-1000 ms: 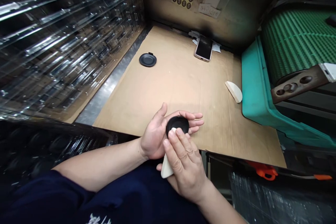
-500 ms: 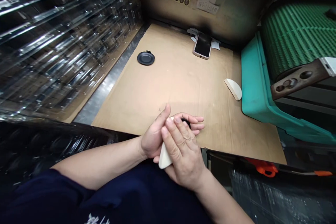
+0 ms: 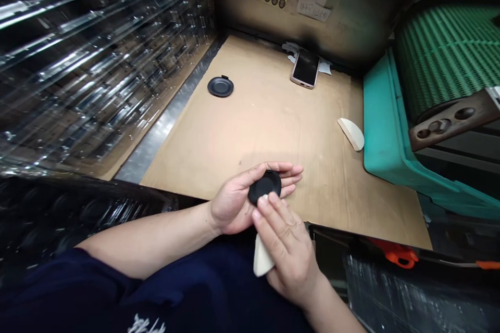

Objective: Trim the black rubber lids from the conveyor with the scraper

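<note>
Cradling a black round cap [image 3: 264, 187] on the flat, open left hand [image 3: 236, 202], while the right hand [image 3: 285, 252] pinches a white pad [image 3: 262, 257] — a tilted palm could let the cap slide off.

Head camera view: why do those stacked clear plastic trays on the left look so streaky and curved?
In the head view, bright glare runs in streaks along the stacked clear plastic trays, and the wide lens appears to bend them near the frame edge; the tan cardboard sheet looks softly lit by comparison.
</note>
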`<state>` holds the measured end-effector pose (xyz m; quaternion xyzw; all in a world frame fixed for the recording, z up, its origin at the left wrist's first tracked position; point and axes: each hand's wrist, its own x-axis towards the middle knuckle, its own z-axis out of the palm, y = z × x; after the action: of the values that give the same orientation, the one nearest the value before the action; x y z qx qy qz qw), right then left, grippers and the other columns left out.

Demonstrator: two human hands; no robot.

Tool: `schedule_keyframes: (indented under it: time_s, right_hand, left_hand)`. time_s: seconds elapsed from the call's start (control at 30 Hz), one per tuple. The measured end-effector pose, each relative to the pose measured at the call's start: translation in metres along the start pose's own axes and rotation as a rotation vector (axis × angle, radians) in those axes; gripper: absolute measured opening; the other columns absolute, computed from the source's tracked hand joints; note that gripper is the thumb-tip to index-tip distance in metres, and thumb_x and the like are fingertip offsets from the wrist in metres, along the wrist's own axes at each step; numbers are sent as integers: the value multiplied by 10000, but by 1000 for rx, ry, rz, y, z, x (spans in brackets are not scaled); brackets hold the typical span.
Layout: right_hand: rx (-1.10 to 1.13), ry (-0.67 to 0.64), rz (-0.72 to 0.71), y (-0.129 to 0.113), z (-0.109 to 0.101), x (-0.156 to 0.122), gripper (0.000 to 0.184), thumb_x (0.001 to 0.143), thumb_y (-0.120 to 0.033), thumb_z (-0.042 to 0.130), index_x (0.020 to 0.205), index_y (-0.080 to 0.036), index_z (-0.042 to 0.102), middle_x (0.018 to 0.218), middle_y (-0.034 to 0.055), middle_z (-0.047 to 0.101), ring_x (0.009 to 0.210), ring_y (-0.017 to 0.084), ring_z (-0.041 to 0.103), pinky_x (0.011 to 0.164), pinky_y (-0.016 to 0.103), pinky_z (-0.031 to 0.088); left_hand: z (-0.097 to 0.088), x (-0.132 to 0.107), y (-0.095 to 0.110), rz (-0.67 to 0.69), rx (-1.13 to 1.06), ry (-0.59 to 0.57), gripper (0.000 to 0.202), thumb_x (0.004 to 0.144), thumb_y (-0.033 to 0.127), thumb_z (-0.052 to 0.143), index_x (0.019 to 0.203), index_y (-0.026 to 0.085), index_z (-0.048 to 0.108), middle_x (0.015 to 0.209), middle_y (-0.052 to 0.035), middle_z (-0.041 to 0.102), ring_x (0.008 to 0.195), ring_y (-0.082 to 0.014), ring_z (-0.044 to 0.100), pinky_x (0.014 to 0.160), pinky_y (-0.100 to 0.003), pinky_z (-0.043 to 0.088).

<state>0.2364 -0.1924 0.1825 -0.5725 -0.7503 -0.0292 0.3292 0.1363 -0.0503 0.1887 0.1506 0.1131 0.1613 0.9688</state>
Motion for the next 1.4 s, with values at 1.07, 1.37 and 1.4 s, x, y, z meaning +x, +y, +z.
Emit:
schedule_keyframes:
  time_s: [1.07,1.37,1.4]
  right_hand:
    - [87,34,199,16,-36,17,550,915,33,538,1441,-132,536,1379,145,647,1235,252,631,896,393,497]
    - [61,31,259,11,-37,17,529,908,10,564,1413,-144,571,1346,144,664,1155,270,655,856,414,522]
    - [81,44,235,11,-36,18,542,905,17,559,1424,-140,561,1355,146,659,1191,277,642,899,433,522]
  left_hand:
    - [1,1,-2,-107,98,3,417,996,346,451,1243,97,676,1354,-188,655,1295,-302,575,1093,-442,405]
    - [1,2,-2,-115,113,-2,427,992,361,454,1259,112,675,1362,-175,660,1281,-291,595,1114,-446,386]
    - [1,2,-1,-131,116,-23,429,994,351,447,1252,98,678,1348,-187,666,1274,-291,602,1124,-449,378]
